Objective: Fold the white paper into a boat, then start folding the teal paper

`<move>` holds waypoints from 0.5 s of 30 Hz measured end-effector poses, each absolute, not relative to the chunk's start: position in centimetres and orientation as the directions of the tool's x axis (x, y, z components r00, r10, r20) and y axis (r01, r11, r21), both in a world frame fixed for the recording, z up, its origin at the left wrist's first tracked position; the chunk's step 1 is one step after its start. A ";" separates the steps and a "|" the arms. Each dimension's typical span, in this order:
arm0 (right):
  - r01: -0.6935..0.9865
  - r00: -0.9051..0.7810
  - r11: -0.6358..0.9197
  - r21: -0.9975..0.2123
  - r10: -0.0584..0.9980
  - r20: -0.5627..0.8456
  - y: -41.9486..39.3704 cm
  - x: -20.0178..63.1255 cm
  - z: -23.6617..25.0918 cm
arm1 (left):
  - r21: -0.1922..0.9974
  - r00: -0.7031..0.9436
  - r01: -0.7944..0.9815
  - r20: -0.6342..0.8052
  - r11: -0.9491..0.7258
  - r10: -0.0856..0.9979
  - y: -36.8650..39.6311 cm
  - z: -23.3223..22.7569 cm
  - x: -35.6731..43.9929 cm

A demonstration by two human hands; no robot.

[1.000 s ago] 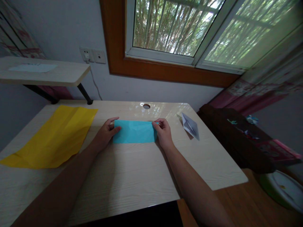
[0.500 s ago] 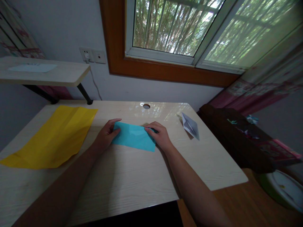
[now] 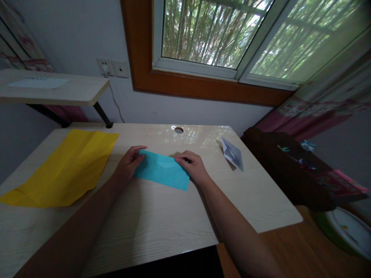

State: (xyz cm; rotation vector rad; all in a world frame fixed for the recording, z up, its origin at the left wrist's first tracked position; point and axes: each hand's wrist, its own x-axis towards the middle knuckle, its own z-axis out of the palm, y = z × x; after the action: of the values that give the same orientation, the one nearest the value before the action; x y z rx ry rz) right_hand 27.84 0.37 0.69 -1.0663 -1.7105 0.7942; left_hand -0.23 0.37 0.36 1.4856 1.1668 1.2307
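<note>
A blue sheet of paper (image 3: pixel 162 170), folded into a long rectangle, is between my two hands just over the desk. My left hand (image 3: pixel 129 162) grips its left end, thumb on the near face and fingers behind. At the upper right edge, my right hand (image 3: pixel 193 165) pinches the paper between thumb and fingertips; its other fingers are curled and partly hidden. The paper tilts, its right end lower than its left.
A large yellow sheet (image 3: pixel 69 166) lies on the desk (image 3: pixel 174 224) at the left. To the right stands a folded white paper shape (image 3: pixel 232 153). A raised shelf (image 3: pixel 84 90) holds a white sheet (image 3: pixel 39 83). Near the back edge is a round cable hole (image 3: pixel 179 130).
The blue paper's right end has dropped slightly and its left end has shifted a little left. My right hand's fingers have moved a little along the upper edge toward the left.
</note>
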 end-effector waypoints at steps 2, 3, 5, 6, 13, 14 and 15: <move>0.287 -0.159 0.394 -0.873 0.918 0.362 0.4 27.9 0.7 | 0.977 0.078 0.114 0.171 -0.179 0.982 0.5 0.3 -0.3; 0.281 -0.139 0.384 -0.879 0.923 0.358 0.4 27.9 0.7 | 0.982 0.084 0.090 0.161 -0.168 0.983 0.6 0.2 -0.3; 0.274 -0.077 0.358 -0.893 0.934 0.350 0.5 28.1 0.6 | 0.989 0.103 0.022 0.146 -0.149 0.984 0.8 0.0 -0.2; 0.269 -0.038 0.343 -0.900 0.938 0.346 0.6 28.1 0.6 | 0.990 0.112 -0.015 0.142 -0.141 0.983 0.8 -0.1 -0.2; 0.152 0.192 0.256 -0.955 0.940 0.283 1.4 28.9 -0.3 | 0.991 0.158 -0.125 0.071 -0.051 0.985 0.9 0.0 0.3; 0.138 0.204 0.243 -0.960 0.942 0.268 1.5 28.9 -0.4 | 0.993 0.163 -0.111 0.066 -0.048 0.984 0.9 0.1 0.4; 0.129 0.213 0.232 -0.964 0.943 0.255 1.6 28.9 -0.5 | 0.994 0.165 -0.098 0.064 -0.048 0.984 0.9 0.1 0.4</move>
State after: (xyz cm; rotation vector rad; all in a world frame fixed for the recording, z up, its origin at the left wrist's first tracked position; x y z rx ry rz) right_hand 28.93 1.61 -0.50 -1.1966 -1.2174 0.8098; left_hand 0.40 0.87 0.14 1.2557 0.9895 1.1671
